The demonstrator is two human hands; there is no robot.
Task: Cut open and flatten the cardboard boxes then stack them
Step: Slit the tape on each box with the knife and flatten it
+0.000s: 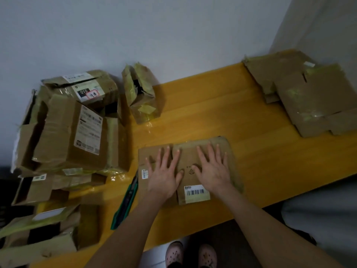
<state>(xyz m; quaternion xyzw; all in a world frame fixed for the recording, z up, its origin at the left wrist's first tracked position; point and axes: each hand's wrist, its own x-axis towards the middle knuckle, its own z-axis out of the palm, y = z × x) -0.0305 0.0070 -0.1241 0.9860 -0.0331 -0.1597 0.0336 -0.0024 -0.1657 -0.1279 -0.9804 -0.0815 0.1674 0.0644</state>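
Observation:
A flattened brown cardboard box (190, 151) with a barcode label lies on the yellow wooden table (241, 151) in front of me. My left hand (164, 175) presses flat on its left half, fingers spread and straight. My right hand (214, 169) presses flat on its right half in the same way. A stack of flattened boxes (309, 97) lies at the table's far right. A pile of several uncut taped boxes (73, 132) fills the table's left side. One small taped box (141, 95) stands upright by the wall.
A green-handled cutter (125, 202) lies on the table just left of the flattened box, beside my left forearm. A white wall (154, 35) runs along the table's far edge. My feet in clogs (191, 254) show below the near edge.

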